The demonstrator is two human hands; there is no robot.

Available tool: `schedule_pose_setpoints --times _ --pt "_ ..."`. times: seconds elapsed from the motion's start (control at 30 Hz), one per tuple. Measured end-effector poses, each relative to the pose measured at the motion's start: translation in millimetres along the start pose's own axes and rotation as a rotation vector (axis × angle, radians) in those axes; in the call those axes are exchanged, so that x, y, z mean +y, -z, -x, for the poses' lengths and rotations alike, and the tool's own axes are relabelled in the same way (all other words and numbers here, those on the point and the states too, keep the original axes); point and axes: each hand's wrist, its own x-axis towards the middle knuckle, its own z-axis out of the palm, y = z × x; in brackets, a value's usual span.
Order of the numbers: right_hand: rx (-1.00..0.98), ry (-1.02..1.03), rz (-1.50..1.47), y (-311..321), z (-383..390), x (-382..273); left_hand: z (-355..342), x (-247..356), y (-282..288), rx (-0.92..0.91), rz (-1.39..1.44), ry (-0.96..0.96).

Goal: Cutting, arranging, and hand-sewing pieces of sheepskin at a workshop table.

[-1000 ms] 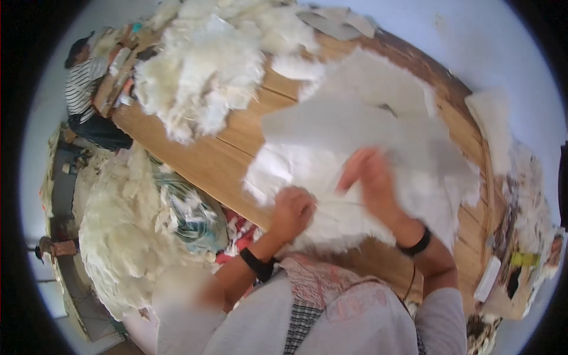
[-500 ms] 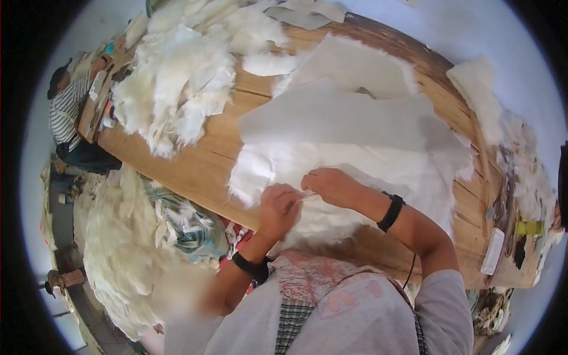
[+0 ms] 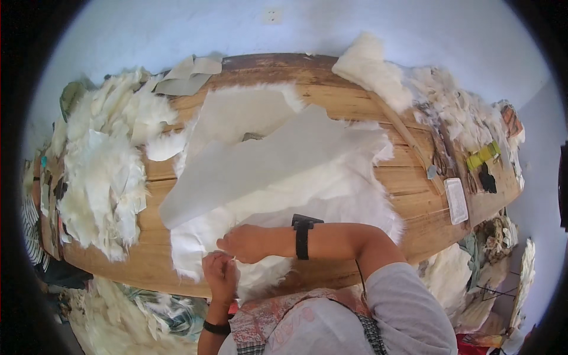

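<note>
left hand (image 3: pixel 220 277) and right hand (image 3: pixel 247 243) bunch over the white pelt (image 3: pixel 198 239) on the wooden table (image 3: pixel 408 183), fingers curled — gripping or not i cannot tell — and uneven tugging might tear it.

Place: a fleece workshop, judged by its stock.
Tabletop (image 3: pixel 402 177): built of wooden planks, spread with white fleece (image 3: pixel 284 198).
Fleece heaps (image 3: pixel 100 195): piled at both ends and below.
Right end: a white tray (image 3: pixel 455 201) and yellow roll (image 3: pixel 483 155) are placed.
Wall (image 3: pixel 414 29): coloured pale, fitted with a socket (image 3: pixel 272 16).
</note>
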Motion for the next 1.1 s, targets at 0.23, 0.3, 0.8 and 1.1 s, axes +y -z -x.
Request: schedule_pose_setpoints --times 0.23,0.3,0.8,1.1 --pt "-0.016 0.441 0.361 -15.7 0.0 -0.4 -1.8 1.4 -0.4 0.075 0.034 -0.034" --pt "0.238 0.672 0.435 -15.3 -0.1 2.3 -1.4 4.8 0.5 0.09 -0.021 -0.019" --pt "0.623 0.048 -0.781 34.4 129.2 -71.5 -3.6 12.2 0.5 0.133 -0.079 -0.119" --pt "0.691 -0.083 -1.181 39.7 158.8 -79.0 -8.3 -0.3 -0.8 0.017 0.062 -0.229"
